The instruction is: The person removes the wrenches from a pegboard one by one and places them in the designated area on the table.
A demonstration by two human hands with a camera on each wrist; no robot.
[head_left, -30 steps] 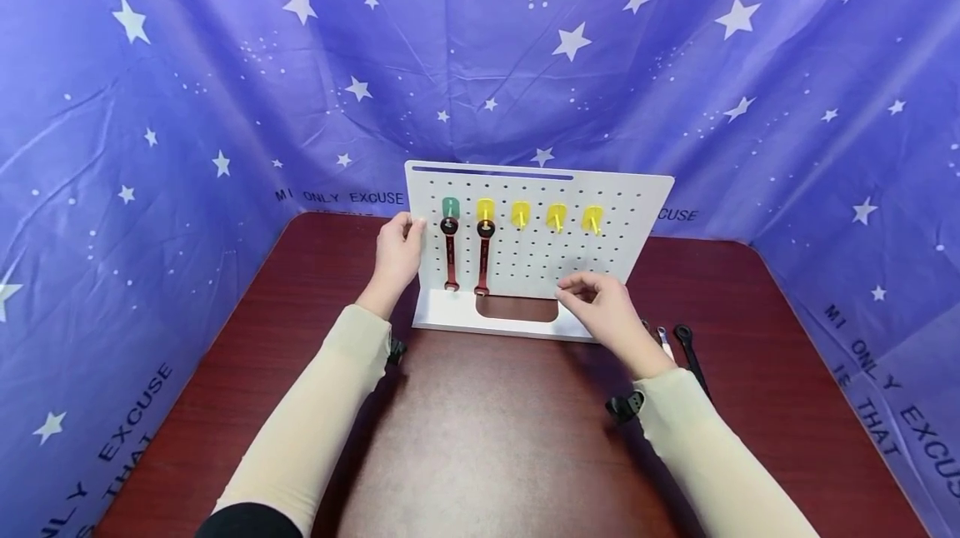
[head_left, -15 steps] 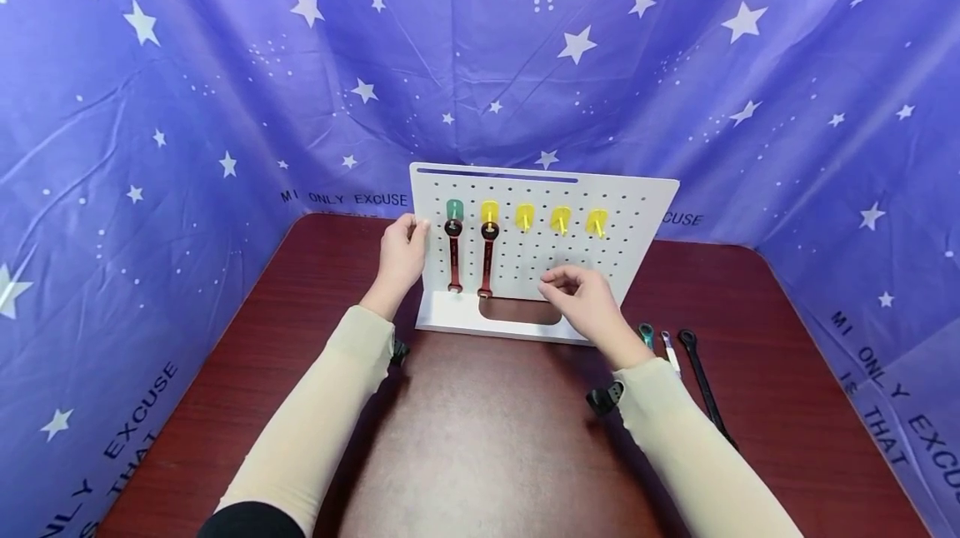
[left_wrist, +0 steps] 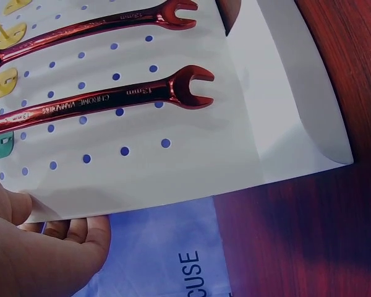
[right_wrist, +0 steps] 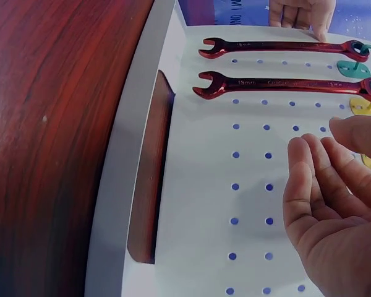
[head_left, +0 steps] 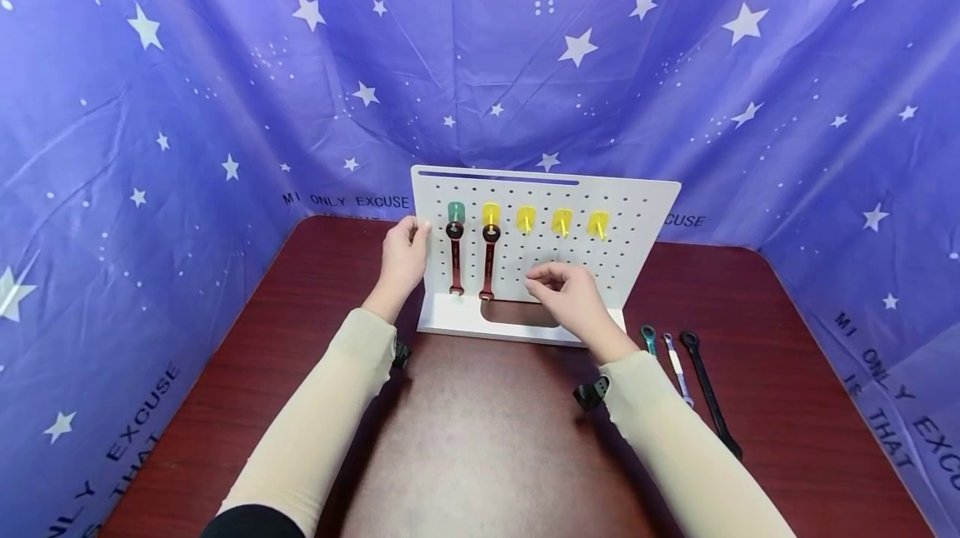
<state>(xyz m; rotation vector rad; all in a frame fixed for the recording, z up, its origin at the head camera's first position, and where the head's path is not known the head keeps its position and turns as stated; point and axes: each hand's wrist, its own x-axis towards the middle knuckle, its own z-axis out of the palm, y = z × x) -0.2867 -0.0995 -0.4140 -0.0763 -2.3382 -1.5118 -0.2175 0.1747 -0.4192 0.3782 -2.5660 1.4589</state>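
Observation:
A white pegboard (head_left: 555, 259) stands upright on the table, and my left hand (head_left: 402, 253) grips its left edge. In the left wrist view the thumb (left_wrist: 15, 204) lies on the board's front with the fingers behind it. Two red wrenches hang side by side: one (left_wrist: 93, 102) on the green hook (head_left: 456, 211), the other (head_left: 489, 267) on the leftmost yellow hook (head_left: 491, 213). My right hand (head_left: 566, 295) hovers in front of the board's lower middle, right of the wrenches. Its fingers are loosely bent, with nothing between thumb and fingertips (right_wrist: 300, 148).
Three more yellow hooks (head_left: 562, 222) on the board are bare. On the table right of the board lie a green wrench (head_left: 648, 338), a silver wrench with a white band (head_left: 677, 365) and a black wrench (head_left: 711, 392). A starry purple curtain (head_left: 465, 63) surrounds the table.
My right hand has moved left across the front of the board, uncovering more of the wrenches on the right. The left hand keeps its grip; the view has shifted slightly.

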